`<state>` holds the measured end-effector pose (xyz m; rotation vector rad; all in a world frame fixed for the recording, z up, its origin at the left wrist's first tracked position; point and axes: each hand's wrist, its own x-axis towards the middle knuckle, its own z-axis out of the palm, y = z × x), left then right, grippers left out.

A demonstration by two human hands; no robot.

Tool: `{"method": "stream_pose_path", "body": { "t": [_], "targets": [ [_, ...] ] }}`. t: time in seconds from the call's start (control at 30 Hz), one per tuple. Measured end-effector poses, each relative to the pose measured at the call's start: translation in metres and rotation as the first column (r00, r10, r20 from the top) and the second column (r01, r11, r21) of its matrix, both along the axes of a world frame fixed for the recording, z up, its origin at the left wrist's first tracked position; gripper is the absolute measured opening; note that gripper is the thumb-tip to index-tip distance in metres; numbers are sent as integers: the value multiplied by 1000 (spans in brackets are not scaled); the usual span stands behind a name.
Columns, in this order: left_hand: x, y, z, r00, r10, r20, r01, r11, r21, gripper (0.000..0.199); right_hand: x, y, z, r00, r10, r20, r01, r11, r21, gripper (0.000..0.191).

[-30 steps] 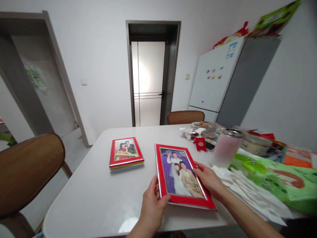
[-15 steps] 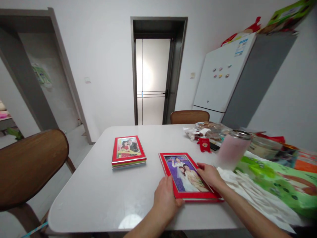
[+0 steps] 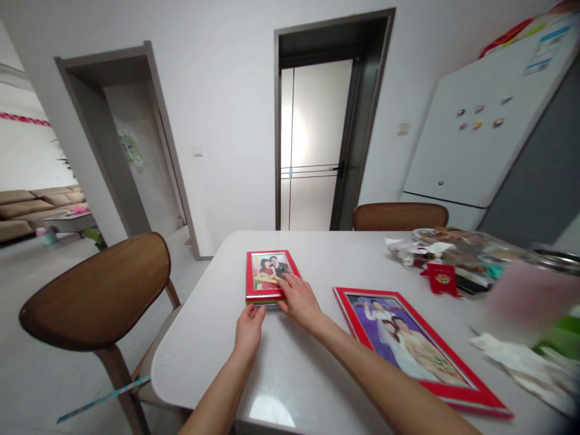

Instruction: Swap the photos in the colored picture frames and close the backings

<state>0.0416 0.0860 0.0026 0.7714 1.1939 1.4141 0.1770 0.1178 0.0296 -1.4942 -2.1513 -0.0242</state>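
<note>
A small stack of framed photos, topped by a red frame with a couple's picture, lies on the white table. My left hand touches the stack's near edge near its left corner, fingers close together. My right hand rests over the stack's near right corner, its fingers spread on the top frame and its thumb at the near edge. To the right, a larger red frame with a purple wedding photo lies flat under my right forearm, picture up.
A pink container, a red card, white cloth and plastic-wrapped items crowd the table's right side. Wooden chairs stand at the left and the far side.
Both hands have left the larger frame and moved left to the small stack. The view has turned left, so the larger frame and the clutter appear farther right.
</note>
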Motion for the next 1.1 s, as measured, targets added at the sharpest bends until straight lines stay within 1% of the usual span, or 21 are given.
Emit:
{"method": "stream_pose_path", "body": {
  "t": [0.07,0.13,0.2,0.27,0.33,0.4,0.47,0.5,0.57,0.63,0.67,0.7,0.73,0.77,0.8,0.83,0.87,0.9,0.97,1.03,1.1],
  "targets": [
    [-2,-5,-1,998,-46,47,48,998,-30,26,-8,2,2,999,38,24,-38,999,1,33],
    [-1,-10,-1,990,-67,125,71,997,-26,23,-10,-7,2,995,85,46,-85,996,1,25],
    [2,-18,2,975,-60,213,57,998,22,21,-9,-26,0,989,131,68,-132,991,3,24],
    [7,-28,7,955,-37,293,10,996,92,25,-8,-51,-2,985,167,50,-167,986,-14,24],
    [13,-43,14,937,-9,350,-45,988,147,30,-6,-73,-1,981,188,-51,-191,979,-64,26],
    [18,-60,22,930,3,368,-74,981,179,34,-2,-90,3,957,180,-227,-211,970,-120,33],
    [22,-80,31,950,-20,312,-46,978,204,34,4,-100,11,895,129,-427,-216,963,-160,45],
    [23,-89,35,966,-39,255,-17,976,215,33,8,-104,15,844,90,-528,-214,961,-178,49],
    [24,-107,42,993,-86,76,65,966,251,32,17,-111,24,705,-14,-709,-208,952,-225,55],
    [24,-122,46,980,-100,-169,152,932,329,34,26,-121,32,526,-131,-840,-218,934,-282,58],
    [23,-128,46,944,-89,-317,216,894,392,37,30,-127,36,428,-180,-886,-235,924,-301,59],
    [21,-133,46,881,-62,-469,304,833,462,42,34,-134,39,328,-219,-919,-260,914,-311,60],
    [19,-137,45,797,-12,-604,408,748,523,47,38,-141,42,232,-254,-939,-294,902,-317,61],
    [17,-140,43,698,56,-714,521,645,559,52,40,-147,45,146,-287,-947,-333,887,-320,62],
    [15,-143,41,593,136,-794,626,543,560,55,42,-152,47,76,-323,-943,-374,868,-328,63],
    [14,-144,38,491,221,-843,707,464,534,56,43,-156,48,28,-358,-933,-407,849,-338,64],
    [14,-145,35,400,300,-866,759,422,496,55,44,-158,49,5,-387,-922,-435,830,-350,65],
    [14,-145,32,322,369,-872,787,408,464,52,43,-159,48,7,-405,-914,-456,813,-363,66],
    [15,-145,24,209,462,-862,808,415,419,43,42,-157,43,59,-406,-912,-465,797,-385,64],
    [17,-144,16,145,498,-855,823,419,383,43,40,-150,32,150,-398,-905,-464,780,-420,59],
    [17,-143,9,98,469,-878,849,421,319,46,40,-141,17,259,-388,-885,-457,757,-466,54]
  ]
}}
